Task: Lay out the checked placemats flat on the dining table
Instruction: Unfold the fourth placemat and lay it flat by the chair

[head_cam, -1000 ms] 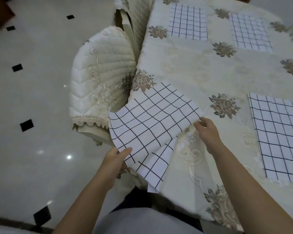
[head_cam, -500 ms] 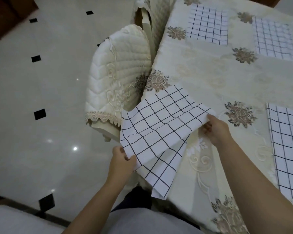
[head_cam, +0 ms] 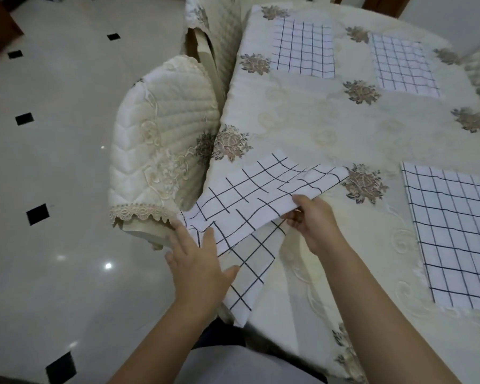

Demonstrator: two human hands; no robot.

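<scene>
The right hand [head_cam: 312,221] pinches the folded placemat [head_cam: 247,195] at the near left edge of the table [head_cam: 302,128]; the left hand [head_cam: 198,261] lies spread on it. It could slide off (half hangs over).

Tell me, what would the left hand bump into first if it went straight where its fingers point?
Probably the quilted chair cover. The left hand rests flat on the checked placemat, with its fingers aimed at the cover's lace edge just ahead, though depth is unclear.
</scene>
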